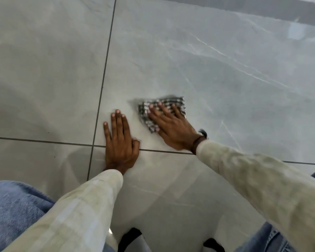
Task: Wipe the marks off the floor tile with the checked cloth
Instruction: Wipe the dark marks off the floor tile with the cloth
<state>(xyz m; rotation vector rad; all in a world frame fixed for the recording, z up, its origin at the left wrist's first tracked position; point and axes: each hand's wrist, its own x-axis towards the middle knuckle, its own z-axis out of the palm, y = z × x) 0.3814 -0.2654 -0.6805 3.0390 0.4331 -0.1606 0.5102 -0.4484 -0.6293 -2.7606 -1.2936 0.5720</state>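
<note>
The checked cloth (173,103), black and white and bunched up, lies on a large glossy grey floor tile (216,66) near its front left corner. My right hand (171,127) presses flat on top of the cloth with fingers spread; hand and cloth look motion-blurred. My left hand (119,142) rests flat on the same tile just to the left, palm down, fingers together, holding nothing, its heel over the dark grout line. No marks on the tile are clear to me; I see only white veins.
Dark grout lines (103,79) split the floor into large tiles. My knees in blue jeans (13,206) are at the bottom left and right corners. A dark grey band (262,8) runs along the top right edge.
</note>
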